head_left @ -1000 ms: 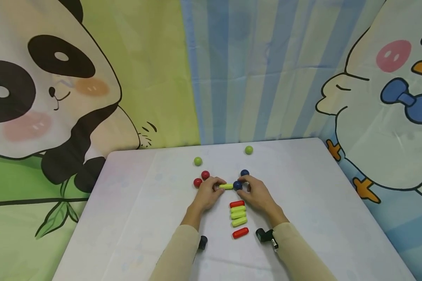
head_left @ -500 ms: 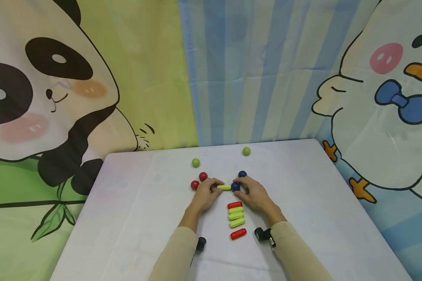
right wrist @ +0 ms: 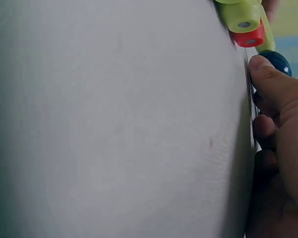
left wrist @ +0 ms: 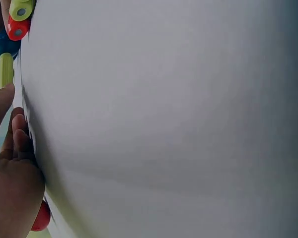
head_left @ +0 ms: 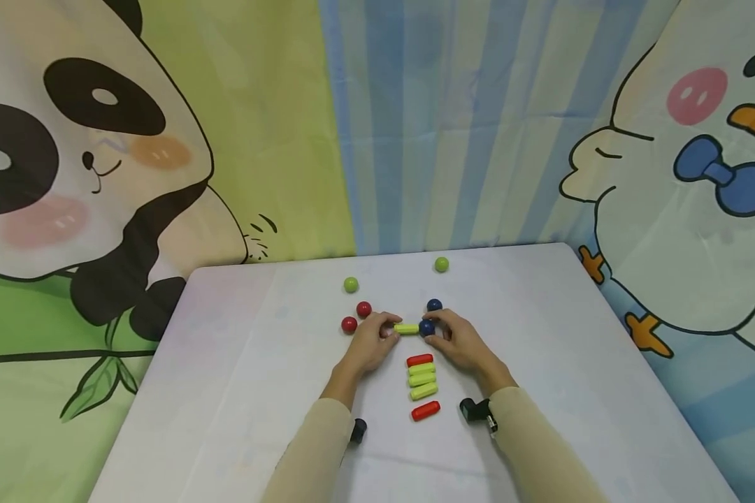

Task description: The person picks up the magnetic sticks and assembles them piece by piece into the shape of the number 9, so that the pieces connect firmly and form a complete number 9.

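Observation:
Near the middle of the white table, my left hand (head_left: 368,344) pinches the left end of a yellow magnetic rod (head_left: 407,328) between thumb and fingers. From the other side my right hand (head_left: 462,342) holds a dark blue ball (head_left: 426,327) by thumb and fingertips. Rod and ball meet end to end, as the yellow rod (left wrist: 5,69) and blue ball (left wrist: 5,43) also show in the left wrist view. In the right wrist view the thumb presses on the blue ball (right wrist: 279,63). Behind the right fingers lies a second blue ball (head_left: 434,304).
Two red balls (head_left: 349,325) lie left of the left hand. Green balls (head_left: 351,284) sit toward the back edge. Between the forearms, a red rod (head_left: 420,360) and several yellow rods (head_left: 423,379) form a row, with another red rod (head_left: 426,411) nearer.
The head view shifts slightly. Both hands keep the same hold, with the yellow rod and blue ball staying together in about the same place.

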`<control>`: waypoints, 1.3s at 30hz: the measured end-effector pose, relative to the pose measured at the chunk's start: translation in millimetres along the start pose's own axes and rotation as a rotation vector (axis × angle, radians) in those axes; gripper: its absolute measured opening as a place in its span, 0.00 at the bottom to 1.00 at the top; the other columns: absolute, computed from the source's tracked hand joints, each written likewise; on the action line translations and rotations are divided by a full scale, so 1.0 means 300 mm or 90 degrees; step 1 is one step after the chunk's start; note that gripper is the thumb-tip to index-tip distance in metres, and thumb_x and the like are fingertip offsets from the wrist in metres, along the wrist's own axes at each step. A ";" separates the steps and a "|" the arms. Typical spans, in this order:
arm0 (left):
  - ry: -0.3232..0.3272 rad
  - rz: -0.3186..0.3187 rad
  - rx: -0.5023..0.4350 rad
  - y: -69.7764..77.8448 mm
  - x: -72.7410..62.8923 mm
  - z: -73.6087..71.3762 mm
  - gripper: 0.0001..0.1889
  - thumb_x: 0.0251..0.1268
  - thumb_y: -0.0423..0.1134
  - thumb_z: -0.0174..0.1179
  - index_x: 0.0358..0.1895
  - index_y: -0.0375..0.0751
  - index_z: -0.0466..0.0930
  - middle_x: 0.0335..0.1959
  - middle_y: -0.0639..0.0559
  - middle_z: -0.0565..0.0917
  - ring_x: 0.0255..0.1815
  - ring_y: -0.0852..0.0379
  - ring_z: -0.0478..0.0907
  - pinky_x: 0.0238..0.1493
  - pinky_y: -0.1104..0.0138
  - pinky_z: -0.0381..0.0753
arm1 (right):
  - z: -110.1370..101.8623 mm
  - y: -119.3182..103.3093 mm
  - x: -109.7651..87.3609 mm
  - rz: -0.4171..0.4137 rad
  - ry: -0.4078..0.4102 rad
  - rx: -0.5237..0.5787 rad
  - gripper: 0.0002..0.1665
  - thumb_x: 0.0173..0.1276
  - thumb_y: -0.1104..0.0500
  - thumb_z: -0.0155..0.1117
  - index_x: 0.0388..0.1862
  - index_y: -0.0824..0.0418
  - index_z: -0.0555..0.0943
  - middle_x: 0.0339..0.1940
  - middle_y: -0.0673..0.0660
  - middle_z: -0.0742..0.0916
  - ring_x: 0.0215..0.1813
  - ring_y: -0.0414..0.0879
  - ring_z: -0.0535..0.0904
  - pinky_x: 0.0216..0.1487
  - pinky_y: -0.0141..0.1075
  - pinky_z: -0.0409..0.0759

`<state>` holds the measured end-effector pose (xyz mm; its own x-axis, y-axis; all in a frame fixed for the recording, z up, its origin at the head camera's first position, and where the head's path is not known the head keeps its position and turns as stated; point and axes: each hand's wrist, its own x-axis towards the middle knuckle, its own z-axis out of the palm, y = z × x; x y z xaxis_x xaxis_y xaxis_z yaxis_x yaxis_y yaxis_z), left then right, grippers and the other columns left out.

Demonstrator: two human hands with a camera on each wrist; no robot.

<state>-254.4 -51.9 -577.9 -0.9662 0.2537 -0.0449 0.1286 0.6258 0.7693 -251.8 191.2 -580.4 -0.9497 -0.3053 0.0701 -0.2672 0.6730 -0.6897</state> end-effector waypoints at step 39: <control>0.193 0.068 0.104 -0.069 -0.044 -0.217 0.32 0.58 0.43 0.75 0.64 0.44 0.70 0.62 0.44 0.71 0.64 0.42 0.67 0.63 0.47 0.67 | -0.005 -0.001 0.002 0.024 -0.022 0.020 0.28 0.70 0.55 0.72 0.67 0.48 0.76 0.40 0.54 0.78 0.38 0.45 0.71 0.37 0.35 0.69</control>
<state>-258.9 -116.0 -551.7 -0.9644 0.1093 0.2408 0.2433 0.7236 0.6459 -252.6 191.7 -579.1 -0.9529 -0.3028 0.0190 -0.2251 0.6637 -0.7133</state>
